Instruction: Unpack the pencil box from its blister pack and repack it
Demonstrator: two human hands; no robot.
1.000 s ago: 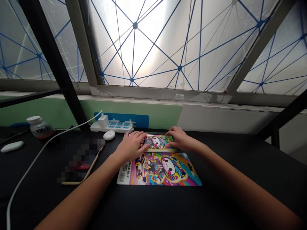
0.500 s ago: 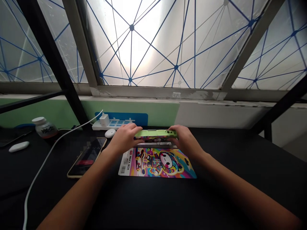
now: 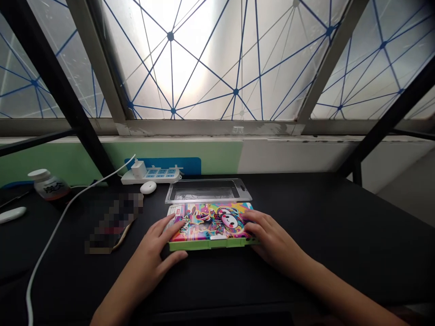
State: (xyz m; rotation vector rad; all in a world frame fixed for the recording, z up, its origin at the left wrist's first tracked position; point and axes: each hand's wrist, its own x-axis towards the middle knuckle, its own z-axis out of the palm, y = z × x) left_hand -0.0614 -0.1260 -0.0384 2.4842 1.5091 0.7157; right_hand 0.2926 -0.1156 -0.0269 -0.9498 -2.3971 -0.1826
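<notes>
A pencil box (image 3: 209, 222) with a bright cartoon lid and lime-green sides lies flat on the black tabletop (image 3: 322, 226), its long side running across the view and its lid facing up. The person's two hands hold it by its two ends.

The left hand (image 3: 154, 256) is spread loosely open. Its fingers rest on the lid at the box's left end, and its thumb lies along the green front edge near the left corner. The right hand (image 3: 272, 240) is curled over the right end, with its fingers on the lid's right margin and the palm just beside the box on the near side. The middle of the lid shows uncovered between the two hands.

Just behind the box, close to its far edge, lies a clear plastic packaging tray (image 3: 208, 191). A strip of white printed card (image 3: 173, 209) shows at the box's far left corner.

Farther back against the wall sits a white power strip (image 3: 156, 174) with a charger (image 3: 137, 168) plugged in. Its white cable (image 3: 57, 222) trails across the left of the tabletop towards the viewer. A small white oval case (image 3: 148, 187) lies in front of the strip. A phone (image 3: 108, 222) rests left of the left hand, well apart from it. A white-capped bottle (image 3: 47, 186) stands at the far left.
</notes>
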